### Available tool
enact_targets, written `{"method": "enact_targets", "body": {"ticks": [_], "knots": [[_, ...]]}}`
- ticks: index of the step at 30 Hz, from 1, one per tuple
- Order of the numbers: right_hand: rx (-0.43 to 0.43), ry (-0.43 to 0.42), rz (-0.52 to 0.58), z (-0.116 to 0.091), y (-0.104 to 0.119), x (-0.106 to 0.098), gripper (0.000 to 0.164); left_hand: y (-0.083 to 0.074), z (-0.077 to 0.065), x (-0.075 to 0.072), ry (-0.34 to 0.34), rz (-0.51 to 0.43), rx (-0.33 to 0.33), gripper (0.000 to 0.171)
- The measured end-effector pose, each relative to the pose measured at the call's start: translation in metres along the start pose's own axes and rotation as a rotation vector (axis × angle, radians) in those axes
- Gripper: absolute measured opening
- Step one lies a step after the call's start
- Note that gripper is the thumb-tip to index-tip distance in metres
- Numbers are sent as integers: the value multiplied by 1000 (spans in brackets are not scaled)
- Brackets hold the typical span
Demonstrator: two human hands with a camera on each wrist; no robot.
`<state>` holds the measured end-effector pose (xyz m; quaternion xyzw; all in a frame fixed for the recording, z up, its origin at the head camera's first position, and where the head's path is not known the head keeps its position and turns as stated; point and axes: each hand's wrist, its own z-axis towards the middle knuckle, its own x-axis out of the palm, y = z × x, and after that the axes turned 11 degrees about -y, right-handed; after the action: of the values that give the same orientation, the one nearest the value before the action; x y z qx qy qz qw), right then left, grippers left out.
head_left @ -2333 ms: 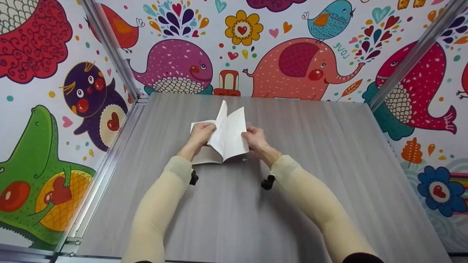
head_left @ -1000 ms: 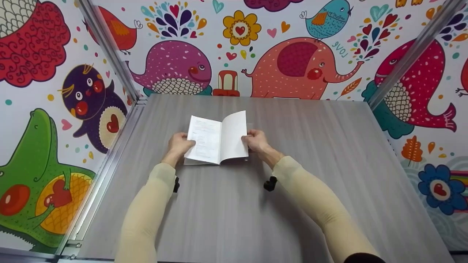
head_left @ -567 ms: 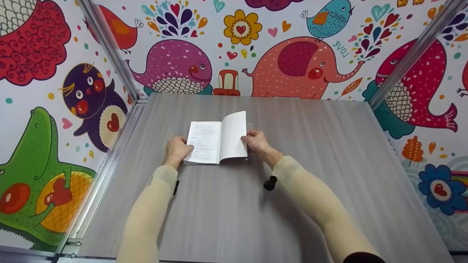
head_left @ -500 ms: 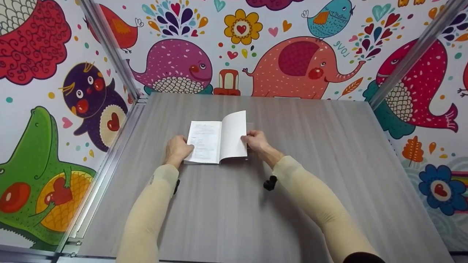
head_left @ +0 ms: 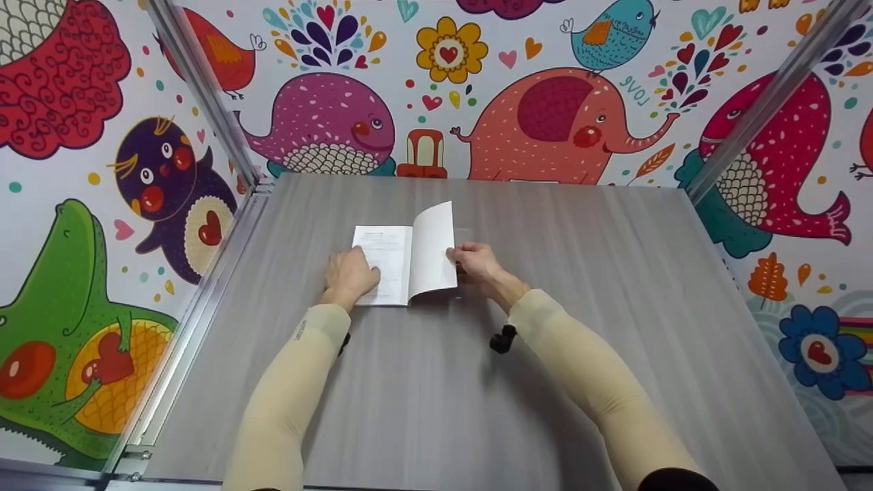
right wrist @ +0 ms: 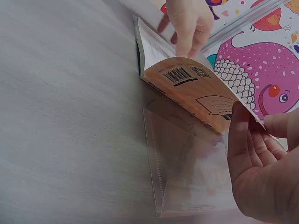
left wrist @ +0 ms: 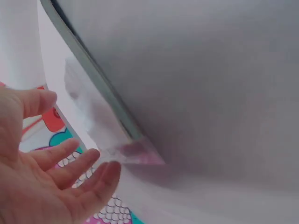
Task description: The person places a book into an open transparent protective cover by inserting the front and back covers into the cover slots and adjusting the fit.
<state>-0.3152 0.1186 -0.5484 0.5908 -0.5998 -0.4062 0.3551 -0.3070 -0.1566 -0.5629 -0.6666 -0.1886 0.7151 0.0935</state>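
Observation:
A thin book (head_left: 392, 269) lies open on the table, its left side showing a page of faint print. My right hand (head_left: 477, 262) pinches the outer edge of the back cover, which curves up off the table with its blank inner side toward me. In the right wrist view the outside of that back cover (right wrist: 201, 93) is orange with a barcode. Below it a clear plastic book jacket (right wrist: 187, 163) lies spread on the table. My left hand (head_left: 349, 276) overlaps the left page; in the left wrist view its fingers (left wrist: 88, 163) are spread, loosely bent and hold nothing.
A grey wood-grain table (head_left: 423, 395) spreads beneath both arms. Metal frame rails (head_left: 184, 327) run along its left side. Walls with printed cartoon animals (head_left: 545, 129) stand behind and at the sides.
Pages that stood upright in my left hand now lie flat at left. My left hand has let go of the left edge and moved right over the page. The raised cover leans slightly further left.

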Motion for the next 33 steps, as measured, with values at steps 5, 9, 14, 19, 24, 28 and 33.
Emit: {"method": "enact_targets", "body": {"ticks": [5,9,14,19,24,28,33], "knots": [[16,-4,9,1,0,2,15,-19,-1,4,-44,-47,101,54],[18,-2,32,2,1,3,15,-35,0,7,-71,-90,189,58],[7,5,26,1,2,5,26,-54,2,13,-63,-149,231,60],[12,8,27,1,2,7,21,-68,0,19,-27,-180,307,67],[21,23,54,1,2,7,15,-77,-4,22,40,-208,372,78],[25,31,45,0,2,8,13,-75,4,34,44,-229,421,85],[23,35,44,-1,2,8,12,-85,-2,22,69,-195,438,86]]}}
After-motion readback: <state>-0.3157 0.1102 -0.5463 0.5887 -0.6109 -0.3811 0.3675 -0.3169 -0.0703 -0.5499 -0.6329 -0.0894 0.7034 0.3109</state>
